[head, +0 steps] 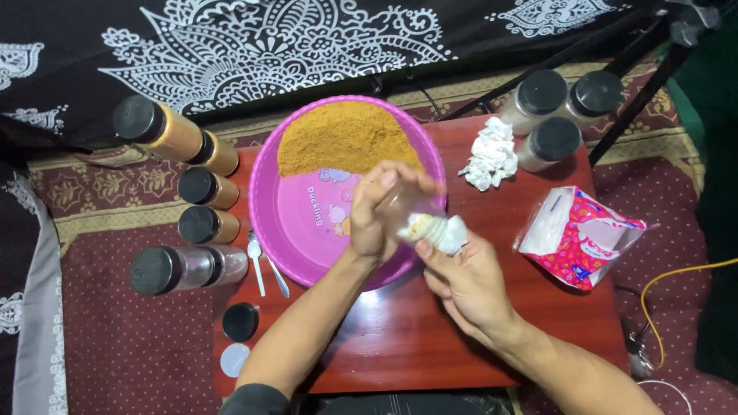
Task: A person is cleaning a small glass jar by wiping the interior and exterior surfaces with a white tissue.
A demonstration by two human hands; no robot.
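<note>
A clear, empty jar [403, 206], blurred, is gripped in the left hand [377, 215] over the pink bowl's [300, 230] four o'clock rim; the right hand [461, 280] pinches a white tissue [440, 230] at its mouth.

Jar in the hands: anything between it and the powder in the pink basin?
Nothing visible. The left hand holds the clear jar and the right hand presses a tissue at it, both over the pink basin. The powder lies just beyond, with open basin between.
</note>
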